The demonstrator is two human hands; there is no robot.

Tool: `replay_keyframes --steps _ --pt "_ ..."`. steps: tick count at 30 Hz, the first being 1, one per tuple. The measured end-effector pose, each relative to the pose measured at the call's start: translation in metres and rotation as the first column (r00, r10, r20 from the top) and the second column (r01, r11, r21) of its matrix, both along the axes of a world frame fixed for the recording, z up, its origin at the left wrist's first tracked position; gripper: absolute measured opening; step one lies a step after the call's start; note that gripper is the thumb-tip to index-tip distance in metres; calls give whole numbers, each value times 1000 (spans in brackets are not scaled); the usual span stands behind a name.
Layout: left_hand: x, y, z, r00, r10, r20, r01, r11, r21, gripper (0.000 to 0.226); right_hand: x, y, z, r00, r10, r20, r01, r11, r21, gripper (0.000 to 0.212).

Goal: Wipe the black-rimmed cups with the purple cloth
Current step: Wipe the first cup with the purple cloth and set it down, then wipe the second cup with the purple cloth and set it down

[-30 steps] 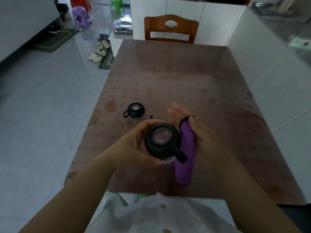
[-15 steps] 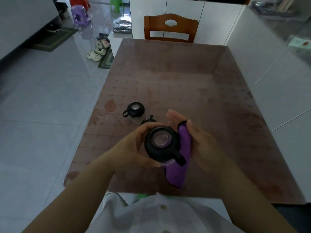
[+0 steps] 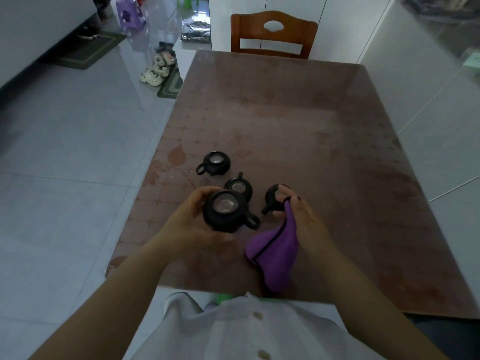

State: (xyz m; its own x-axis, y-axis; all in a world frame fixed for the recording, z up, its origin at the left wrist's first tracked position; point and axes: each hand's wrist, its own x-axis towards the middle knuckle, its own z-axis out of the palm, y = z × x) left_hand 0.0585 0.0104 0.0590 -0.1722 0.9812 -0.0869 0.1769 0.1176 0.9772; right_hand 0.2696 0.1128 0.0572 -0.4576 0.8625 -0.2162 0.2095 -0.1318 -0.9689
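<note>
My left hand (image 3: 191, 224) grips a black-rimmed cup (image 3: 225, 210) above the table, its handle pointing right. My right hand (image 3: 302, 219) holds the purple cloth (image 3: 275, 253), which hangs down from the fingers, and its fingertips also reach onto another black cup (image 3: 272, 200) standing on the table. A third cup (image 3: 239, 187) stands just behind the held one. A fourth cup (image 3: 215, 163) stands farther back to the left, handle to the left.
The brown patterned table (image 3: 298, 131) stretches ahead, with a wooden chair (image 3: 272, 35) at its far end. White cabinets (image 3: 428, 87) run along the right. Tiled floor, shoes (image 3: 155, 71) and mats lie to the left.
My right hand drew away from the held cup and moved right onto another cup, the cloth now hanging loose. The view pulled back, revealing more cups on the table.
</note>
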Motion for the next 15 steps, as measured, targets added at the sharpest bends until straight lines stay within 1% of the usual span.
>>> replay_keyframes --steps 1,3,5,7,9,10,12,15 --pt "-8 0 -11 994 108 -34 -109 993 -36 75 3 2 -2 999 -23 25 22 998 65 32" --pt "-21 2 -35 949 298 -99 -307 947 -91 67 7 5 -13 993 -16 113 -2 987 163 35" --pt "-32 4 -54 896 413 -166 -434 892 -126 64 9 2 -27 978 8 210 -56 973 224 33" --pt "-42 5 -69 857 457 -238 -500 849 -168 64 11 -5 -38 961 46 273 -117 961 250 30" --pt "-51 4 -79 827 449 -339 -529 826 -195 64 13 -10 -46 934 111 339 -201 949 242 34" --pt "-55 4 -84 818 434 -377 -528 826 -195 65 14 -12 -49 920 138 368 -228 950 213 38" --pt "-59 6 -95 812 428 -398 -533 820 -206 63 17 -15 -55 908 152 391 -229 961 158 47" --pt "-55 11 -94 805 423 -417 -541 812 -220 65 20 -15 -61 912 113 394 -183 973 144 54"
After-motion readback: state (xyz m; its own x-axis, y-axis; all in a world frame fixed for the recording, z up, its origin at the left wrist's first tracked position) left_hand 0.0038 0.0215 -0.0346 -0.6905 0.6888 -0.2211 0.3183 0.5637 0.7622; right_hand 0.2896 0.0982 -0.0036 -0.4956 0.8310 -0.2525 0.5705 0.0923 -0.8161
